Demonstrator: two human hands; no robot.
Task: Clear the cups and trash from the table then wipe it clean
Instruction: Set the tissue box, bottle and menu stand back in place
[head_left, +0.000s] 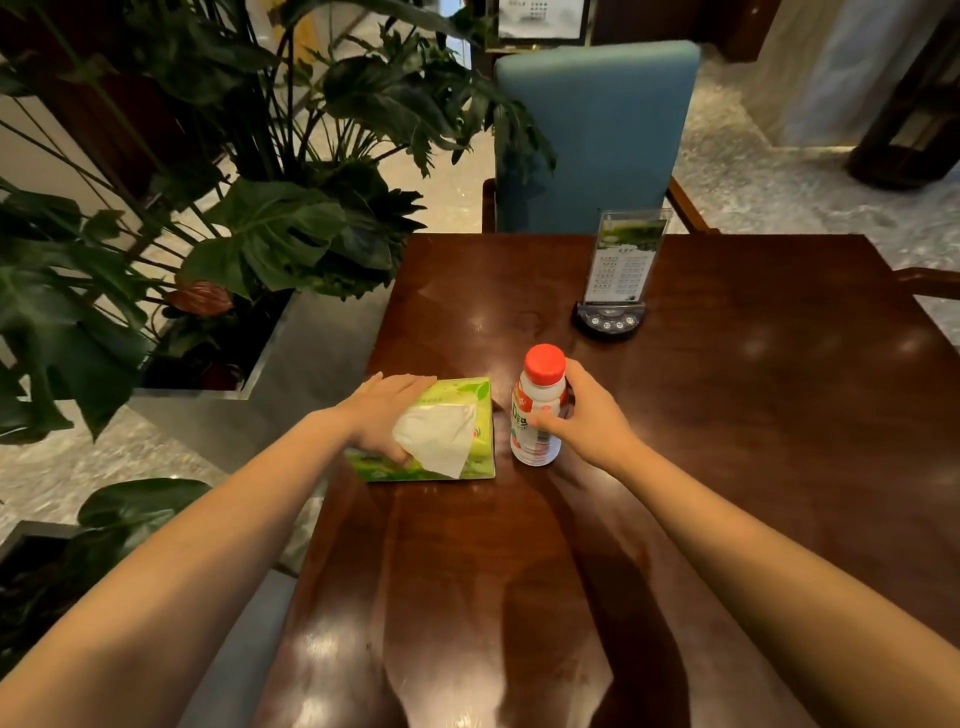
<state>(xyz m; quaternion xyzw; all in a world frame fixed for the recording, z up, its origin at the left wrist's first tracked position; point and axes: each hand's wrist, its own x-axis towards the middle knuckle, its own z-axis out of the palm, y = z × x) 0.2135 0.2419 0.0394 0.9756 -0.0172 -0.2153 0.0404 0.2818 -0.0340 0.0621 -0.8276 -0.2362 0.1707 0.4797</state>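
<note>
1. Judging by the look, the bottle (537, 410) is probably light and nearly empty. The plastic is smooth, so a bit slippy; it's best taken around the middle, below the red cap.
2. It's being gripped right there by the right hand (582, 415), fingers wrapped round the label.
3. The bottle is stood upright on the table (753, 415), near-centre, just right of the tissue pack (467, 410).
4. The soft green pack is pressed flat under the left hand (382, 413), a white tissue (439, 434) pinched at the thumb.
</note>
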